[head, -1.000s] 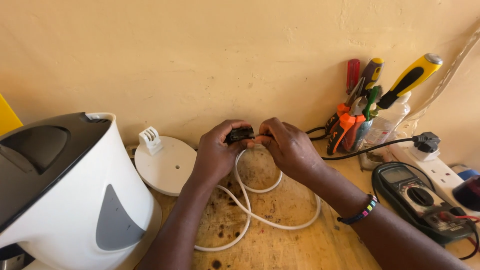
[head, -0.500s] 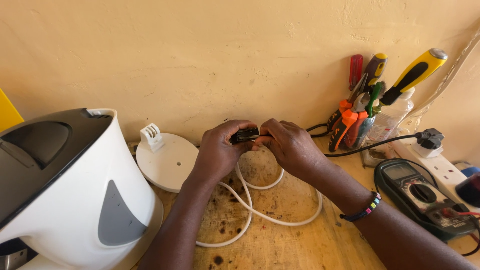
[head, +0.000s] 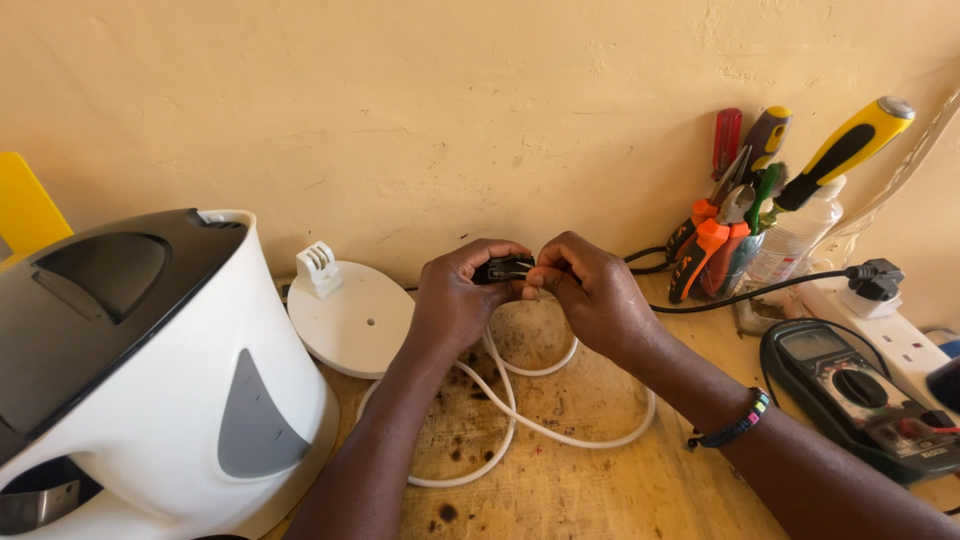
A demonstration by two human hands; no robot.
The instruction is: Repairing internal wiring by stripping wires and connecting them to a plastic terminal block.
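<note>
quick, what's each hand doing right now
Left hand: closed on the small black part.
Right hand: fingertips pinched on the same black part.

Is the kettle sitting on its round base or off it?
Off. The white kettle stands at the left on the wooden bench, while the round white base lies bare beside it.

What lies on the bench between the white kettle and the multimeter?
In the head view: the round white kettle base, both hands holding a small black part, and looped white cord.

Wood bench [head: 600, 490] w/ kettle [head: 150, 370], cord [head: 520, 425], multimeter [head: 860, 390]
</note>
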